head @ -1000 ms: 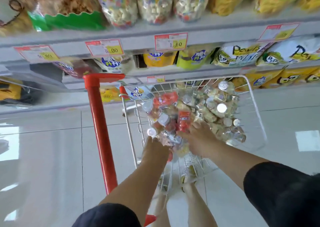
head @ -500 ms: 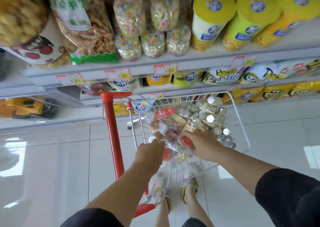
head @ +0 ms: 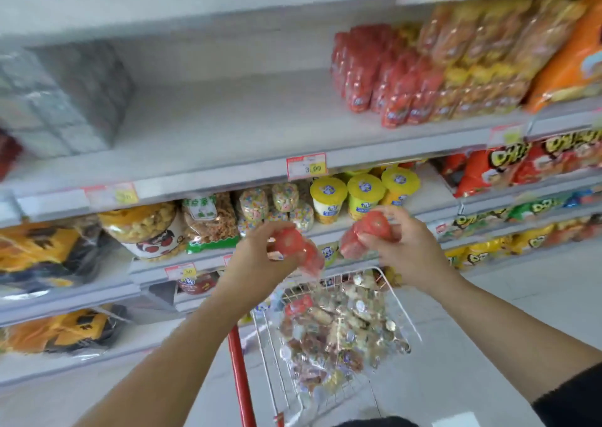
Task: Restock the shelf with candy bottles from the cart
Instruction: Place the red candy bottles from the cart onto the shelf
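White store shelving filled the frame, blurred by camera motion. The upper shelf (head: 228, 127) lay largely bare across its middle, with rows of red bottles (head: 381, 78) at its right end. Yellow packs (head: 472, 68) stood just beside them, and an orange bag (head: 573, 61) was further right. A grey box (head: 65, 101) sat at the shelf's left end.

On the tier below were a snack jar (head: 146, 231), bags of coloured sweets (head: 277, 205) and three yellow-lidded cups (head: 365, 195). Red and yellow snack bags (head: 521, 166) filled the tiers to the right.

A wire cart (head: 267, 345) with a red post (head: 239, 377) stood on the pale tiled floor (head: 505, 303) before the shelving. It was heaped with candy bottles (head: 335, 335), many showing silver caps and a few showing red.

Two bare forearms reached up from the bottom of the frame, above the cart and below the upper shelf.

The left-hand grip (head: 257, 260) was curled round a red candy bottle (head: 299, 247). That bottle tilted down to the right, over the cart's far rim.

The right-hand grip (head: 407, 247) was closed on a second red bottle (head: 368, 231), held in front of the yellow-lidded cups. The two held bottles were near each other but apart, and neither touched the shelf.

A red-edged price tag (head: 306, 166) hung on the upper shelf's front lip, above both hands.
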Demonstrator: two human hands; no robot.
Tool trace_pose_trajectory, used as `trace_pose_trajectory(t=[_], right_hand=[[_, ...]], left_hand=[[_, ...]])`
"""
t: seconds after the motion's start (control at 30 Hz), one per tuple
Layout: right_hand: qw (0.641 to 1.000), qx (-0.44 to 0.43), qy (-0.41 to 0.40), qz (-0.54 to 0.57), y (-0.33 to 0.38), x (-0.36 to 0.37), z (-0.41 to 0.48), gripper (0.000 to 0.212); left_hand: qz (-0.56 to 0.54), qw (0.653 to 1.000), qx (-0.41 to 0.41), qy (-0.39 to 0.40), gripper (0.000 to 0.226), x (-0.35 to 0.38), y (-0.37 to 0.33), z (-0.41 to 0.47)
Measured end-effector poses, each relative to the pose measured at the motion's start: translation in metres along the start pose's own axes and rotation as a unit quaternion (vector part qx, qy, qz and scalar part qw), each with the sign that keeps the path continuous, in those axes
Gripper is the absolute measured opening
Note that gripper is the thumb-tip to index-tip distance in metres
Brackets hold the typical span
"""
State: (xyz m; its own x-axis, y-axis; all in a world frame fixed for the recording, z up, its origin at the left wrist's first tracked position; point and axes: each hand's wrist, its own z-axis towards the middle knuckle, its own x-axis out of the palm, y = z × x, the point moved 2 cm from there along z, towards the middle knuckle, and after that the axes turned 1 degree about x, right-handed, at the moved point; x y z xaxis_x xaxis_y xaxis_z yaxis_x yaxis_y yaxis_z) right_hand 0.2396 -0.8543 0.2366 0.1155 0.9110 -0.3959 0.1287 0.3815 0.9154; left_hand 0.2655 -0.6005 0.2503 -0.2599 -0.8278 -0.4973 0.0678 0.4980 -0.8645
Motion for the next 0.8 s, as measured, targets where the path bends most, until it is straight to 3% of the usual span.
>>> trace_pose_trajectory(t=[0.2, 0.43, 0.63, 0.8], right_hand=[[0.991, -0.092, -0.096, 0.006, 0.077, -0.044, 0.045, 0.043], [0.982, -0.142, -0.12, -0.035, 0.106, -0.059, 0.128, 0.041], [0.981, -0.132, -0.109, -0.096, 0.1, -0.054, 0.183, 0.037], [0.978, -0.109, -0.115, -0.133, 0.09, -0.051, 0.202, 0.048]], left_hand=[[-0.05, 0.994, 0.078, -0.064, 0.044, -0.018, -0.076, 0.039], [-0.032, 0.981, 0.112, -0.154, 0.044, -0.015, -0.119, 0.103], [-0.009, 0.979, 0.1, -0.179, 0.042, -0.009, -0.121, 0.148], [0.015, 0.98, 0.093, -0.178, 0.042, -0.002, -0.116, 0.17]])
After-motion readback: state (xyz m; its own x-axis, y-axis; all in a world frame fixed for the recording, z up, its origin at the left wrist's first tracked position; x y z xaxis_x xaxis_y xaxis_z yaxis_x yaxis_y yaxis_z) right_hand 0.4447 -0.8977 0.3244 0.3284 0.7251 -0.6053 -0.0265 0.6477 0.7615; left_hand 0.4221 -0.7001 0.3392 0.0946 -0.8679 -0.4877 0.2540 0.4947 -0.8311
